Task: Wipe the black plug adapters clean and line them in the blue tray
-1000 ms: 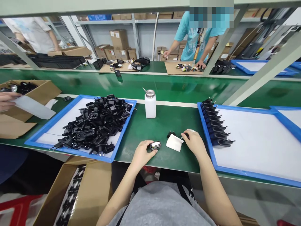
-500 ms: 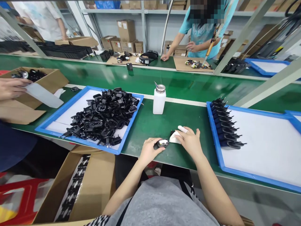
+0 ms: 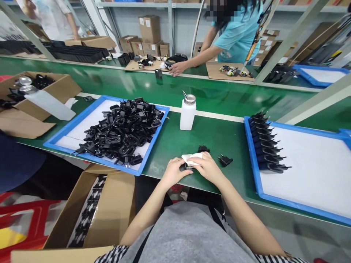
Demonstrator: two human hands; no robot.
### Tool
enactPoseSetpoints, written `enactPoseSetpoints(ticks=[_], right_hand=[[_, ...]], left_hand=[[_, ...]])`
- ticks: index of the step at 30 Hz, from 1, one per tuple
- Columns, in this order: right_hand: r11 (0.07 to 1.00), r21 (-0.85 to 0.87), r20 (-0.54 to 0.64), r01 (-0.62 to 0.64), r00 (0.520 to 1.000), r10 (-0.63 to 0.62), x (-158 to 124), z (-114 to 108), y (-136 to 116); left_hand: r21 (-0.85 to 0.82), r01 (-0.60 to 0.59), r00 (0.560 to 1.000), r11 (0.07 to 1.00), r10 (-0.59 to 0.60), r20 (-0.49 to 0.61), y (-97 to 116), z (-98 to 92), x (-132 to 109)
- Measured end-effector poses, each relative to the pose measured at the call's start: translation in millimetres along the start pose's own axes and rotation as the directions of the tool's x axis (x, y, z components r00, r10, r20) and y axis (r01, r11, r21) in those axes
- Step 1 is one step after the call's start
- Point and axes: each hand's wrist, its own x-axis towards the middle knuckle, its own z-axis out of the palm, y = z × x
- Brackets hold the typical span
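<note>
My left hand (image 3: 172, 171) is closed round a small black plug part (image 3: 187, 167) at the front edge of the green bench (image 3: 219, 135). My right hand (image 3: 206, 167) presses a folded white cloth (image 3: 189, 157) onto the top of that part. Two loose black plug parts lie on the bench just beyond, one (image 3: 203, 148) behind my hands and one (image 3: 225, 160) to the right. A white dispenser bottle (image 3: 187, 112) with a metal top stands further back.
A blue tray (image 3: 68, 128) on the left holds a heap of black plug parts (image 3: 123, 129). A blue tray (image 3: 301, 168) on the right carries a neat row of them (image 3: 264, 142). Cardboard boxes sit at far left (image 3: 44, 91) and below the bench (image 3: 93, 212). A person in a teal shirt (image 3: 236, 33) works across the conveyor.
My right hand picked up the white cloth and brought it left onto the part in my left hand, uncovering a loose plug part on the bench. The neighbour's hand at far left withdrew.
</note>
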Motion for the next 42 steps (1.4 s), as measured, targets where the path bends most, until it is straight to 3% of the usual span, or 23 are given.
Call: enactPoseSetpoints(ticks=[7, 12, 14, 17, 19, 22, 24, 27, 30, 32, 38, 42], right_hand=[[0.994, 0.074, 0.083, 0.079, 0.993, -0.085, -1.2, -6.2, 11.2], [0.997, 0.075, 0.096, -0.019, 0.995, 0.012, -17.3, -16.5, 25.3], [0.984, 0.122, 0.117, -0.129, 0.986, 0.115, -26.1, -21.6, 29.0], [0.871, 0.261, 0.074, -0.416, 0.908, 0.412, -35.2, -30.1, 30.9], [0.808, 0.283, -0.02, -0.516, 0.839, 0.543, -36.9, -37.7, 32.1], [0.83, 0.115, -0.21, -0.546, 0.803, 0.558, -34.0, -52.1, 38.7], [0.798, -0.019, -0.272, -0.602, 0.771, 0.576, -30.1, -61.2, 46.6], [0.732, -0.155, -0.105, -0.664, 0.748, 0.656, -23.5, -69.4, 58.8], [0.744, -0.252, 0.182, -0.618, 0.725, 0.664, -18.4, -71.0, 66.2], [0.756, -0.302, 0.274, -0.581, 0.707, 0.652, -17.4, -71.5, 68.7], [0.722, -0.363, 0.352, -0.589, 0.63, 0.692, -22.8, -82.6, 74.6], [0.743, -0.35, 0.336, -0.57, 0.664, 0.668, -26.1, -87.1, 72.1]], left_hand=[[0.004, -0.016, 1.0, 1.0, 0.016, -0.01, -0.2, 1.9, -1.8], [-0.01, -0.003, 1.0, 1.0, 0.003, -0.009, 0.7, 1.8, -2.4], [-0.023, -0.001, 1.0, 1.0, 0.0, -0.004, 0.7, 1.1, -1.8], [-0.04, 0.004, 1.0, 0.999, -0.004, 0.0, 0.0, 0.7, -1.1], [-0.048, 0.007, 1.0, 0.999, -0.007, -0.01, -0.4, 1.1, -1.0], [-0.041, 0.018, 0.999, 0.999, -0.019, -0.03, -0.2, 1.9, -1.4], [-0.027, 0.031, 0.999, 0.999, -0.032, -0.037, 0.3, 2.3, -1.6], [-0.013, 0.036, 0.998, 0.999, -0.037, -0.044, 0.4, 2.7, -1.7], [-0.014, 0.019, 0.999, 1.0, -0.019, -0.05, -0.3, 3.2, -1.8], [-0.015, 0.008, 0.999, 1.0, -0.009, -0.052, -0.6, 3.5, -2.0], [0.006, 0.02, 0.998, 1.0, -0.019, -0.055, 0.2, 3.9, -2.7], [0.024, 0.021, 0.998, 0.999, -0.02, -0.058, 0.7, 4.0, -2.8]])
